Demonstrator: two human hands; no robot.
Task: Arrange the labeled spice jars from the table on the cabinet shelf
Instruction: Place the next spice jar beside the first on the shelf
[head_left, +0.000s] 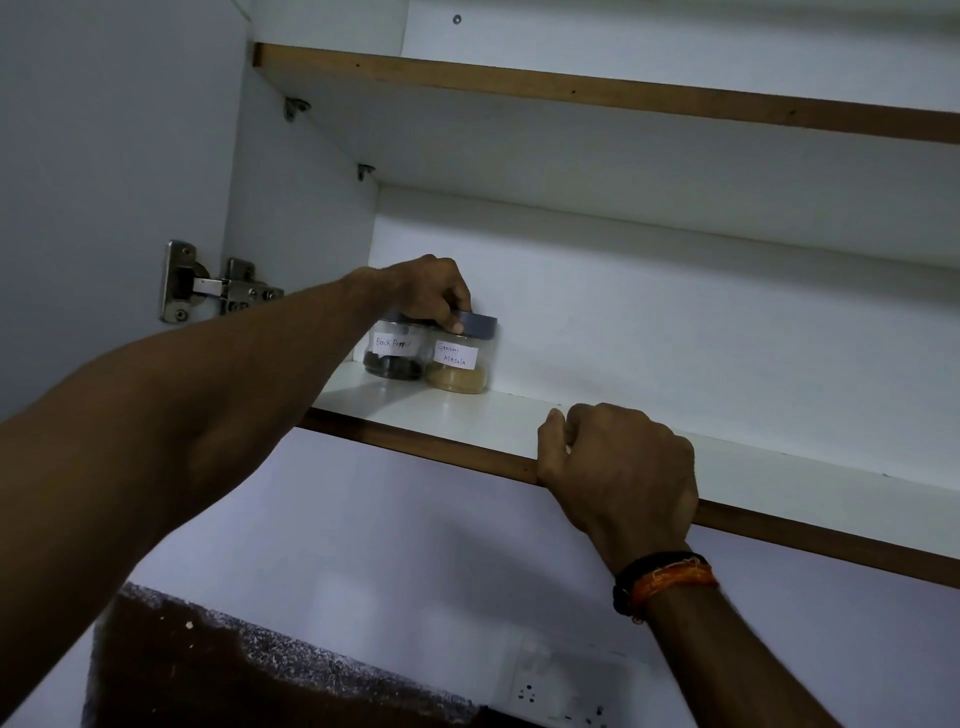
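Left hand (431, 291) pinches masala jar (460, 358) lid, frame centre | right hand (618, 467) curled over shelf (519, 421) edge | risk: nudging pepper jar (393, 353) over

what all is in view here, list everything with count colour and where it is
black pepper jar: 1, clear with dark contents and white label, left back of the lower shelf, beside the other jar
garam masala jar: 1, clear with tan powder, grey lid, white label, just right of the pepper jar
lower shelf: 1, white with brown front edge
upper shelf: 1, white with brown edge, above
hinge: 1, silver metal, on the left door
wall socket: 1, white, bottom centre
wristbands: black and orange, right wrist
left hand: fingers on the jar lids
right hand: gripping the lower shelf's front edge
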